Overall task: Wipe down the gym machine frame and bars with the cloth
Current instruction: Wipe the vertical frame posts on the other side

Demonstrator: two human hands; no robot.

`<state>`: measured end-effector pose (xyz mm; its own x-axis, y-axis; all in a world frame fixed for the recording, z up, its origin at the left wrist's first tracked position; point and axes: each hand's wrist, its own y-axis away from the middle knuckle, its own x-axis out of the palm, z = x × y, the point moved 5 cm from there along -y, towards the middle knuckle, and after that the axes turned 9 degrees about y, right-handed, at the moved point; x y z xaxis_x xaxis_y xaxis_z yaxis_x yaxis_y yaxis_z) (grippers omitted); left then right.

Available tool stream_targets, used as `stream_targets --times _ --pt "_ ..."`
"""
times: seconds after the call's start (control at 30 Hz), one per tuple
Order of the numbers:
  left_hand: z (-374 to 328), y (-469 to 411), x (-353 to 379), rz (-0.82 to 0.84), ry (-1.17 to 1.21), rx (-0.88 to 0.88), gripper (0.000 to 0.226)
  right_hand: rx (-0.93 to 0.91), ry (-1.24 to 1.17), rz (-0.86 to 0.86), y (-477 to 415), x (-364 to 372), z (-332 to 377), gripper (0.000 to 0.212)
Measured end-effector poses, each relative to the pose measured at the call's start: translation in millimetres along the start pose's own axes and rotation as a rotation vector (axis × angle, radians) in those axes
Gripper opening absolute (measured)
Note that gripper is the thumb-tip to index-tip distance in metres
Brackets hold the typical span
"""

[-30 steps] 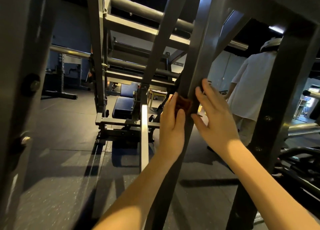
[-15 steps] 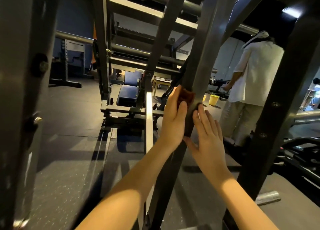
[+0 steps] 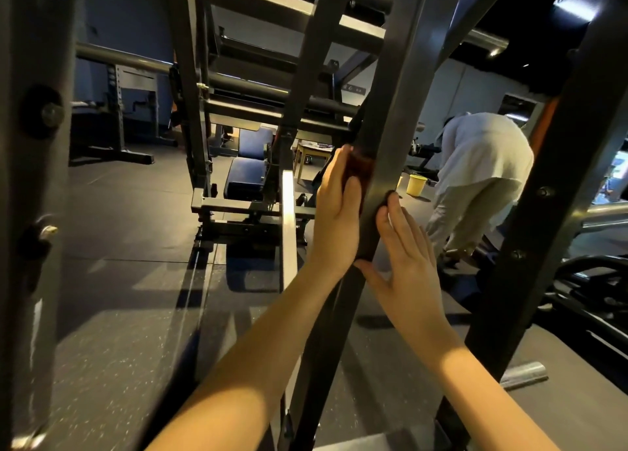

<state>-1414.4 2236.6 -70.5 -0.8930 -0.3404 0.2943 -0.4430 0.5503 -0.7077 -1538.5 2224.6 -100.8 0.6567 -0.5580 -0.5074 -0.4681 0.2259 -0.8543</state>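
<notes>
A slanted dark steel bar point(image 3: 390, 127) of the gym machine frame runs through the middle of the view. My left hand point(image 3: 336, 209) presses a small reddish-brown cloth point(image 3: 358, 170) flat against the bar's left face, fingers straight. My right hand point(image 3: 404, 246) lies against the bar's right side just below the cloth, fingers straight, thumb touching the bar's lower edge. Most of the cloth is hidden behind my left fingers and the bar.
Thick frame uprights stand close at the far left point(image 3: 30, 212) and at the right point(image 3: 550, 195). A blue padded seat point(image 3: 244, 178) sits inside the machine ahead. A person in white point(image 3: 482, 178) bends over at the right near a yellow bucket point(image 3: 416, 184).
My right hand has slid down the bar from above the cloth to below it. My left hand keeps the cloth pressed on the bar. The person in white has bent forward.
</notes>
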Motion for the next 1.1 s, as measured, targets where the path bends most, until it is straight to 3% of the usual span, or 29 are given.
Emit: stream_targets --times 0.17,0.23,0.4,0.53,0.63,0.87,1.1 --pt "68.8 78.4 -35.8 -0.058 0.095 -0.291 0.061 0.011 0.005 0.03 0.5 -2.1 2.6 0.08" --pt "58.6 72.4 -34.0 -0.084 0.088 -0.274 0.063 0.019 0.024 0.04 0.2 -2.1 2.2 0.079" --pt "13.8 31.0 -6.6 0.038 0.067 -0.063 0.052 0.017 0.046 0.019 3.0 1.9 1.4 0.074" --pt "57.6 72.0 -28.7 0.002 0.171 -0.219 0.041 0.036 0.038 0.018 7.7 5.3 3.6 0.069" --pt "84.0 104.6 -43.3 -0.069 0.133 -0.358 0.05 0.03 0.059 0.04 8.9 5.1 3.2 0.073" --pt "34.9 52.9 -16.3 -0.012 0.132 -0.14 0.042 -0.018 0.115 0.05 13.1 5.7 1.6 0.078" --pt "98.7 120.1 -49.0 -0.109 0.129 -0.512 0.042 0.003 0.123 0.056 14.6 6.6 4.6 0.08"
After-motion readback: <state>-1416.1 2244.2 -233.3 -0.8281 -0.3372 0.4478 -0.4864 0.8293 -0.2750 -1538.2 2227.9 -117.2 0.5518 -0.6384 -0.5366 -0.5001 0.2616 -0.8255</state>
